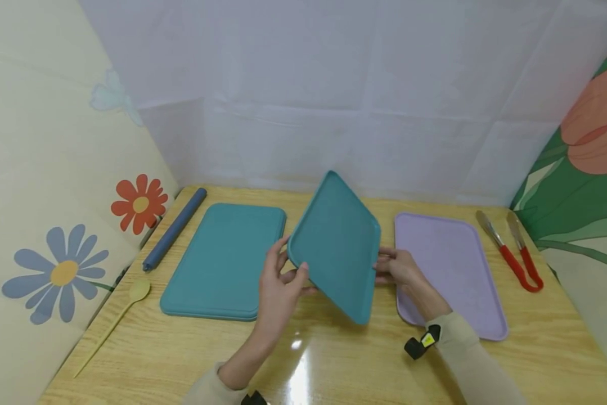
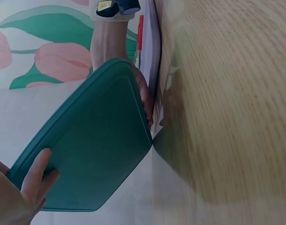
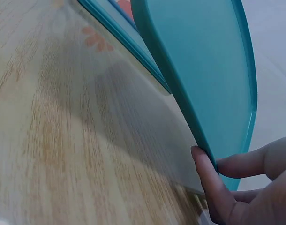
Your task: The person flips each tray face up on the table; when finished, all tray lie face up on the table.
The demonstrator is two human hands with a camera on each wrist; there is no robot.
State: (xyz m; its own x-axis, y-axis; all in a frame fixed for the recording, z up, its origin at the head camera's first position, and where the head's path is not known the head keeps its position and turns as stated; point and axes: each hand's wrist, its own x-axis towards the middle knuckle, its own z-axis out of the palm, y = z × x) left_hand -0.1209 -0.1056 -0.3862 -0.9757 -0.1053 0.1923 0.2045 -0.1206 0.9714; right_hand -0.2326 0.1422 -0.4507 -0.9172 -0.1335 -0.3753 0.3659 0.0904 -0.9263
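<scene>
Both hands hold a teal tray (image 1: pixel 336 242) tilted steeply over the middle of the table. The left hand (image 1: pixel 280 281) grips its left edge, thumb on the inner face and fingers behind. At the right edge, the right hand (image 1: pixel 401 270) pinches the rim; the right wrist view shows thumb and fingers on either side of that rim (image 3: pixel 180 93). In the left wrist view the tray's underside (image 2: pixel 96 140) faces the camera, with left fingers (image 2: pixel 36 176) spread on it. Another teal tray (image 1: pixel 222 259) lies left of the hands, and a lilac tray (image 1: pixel 450 270) lies under the right forearm.
On the left lie a dark blue rolled cylinder (image 1: pixel 175 229) and a yellow long-handled spoon (image 1: pixel 113 320). Red-handled tongs (image 1: pixel 516 253) rest at the far right of the wooden table (image 1: pixel 333 365). A pale cloth (image 1: pixel 333 84) hangs behind the table.
</scene>
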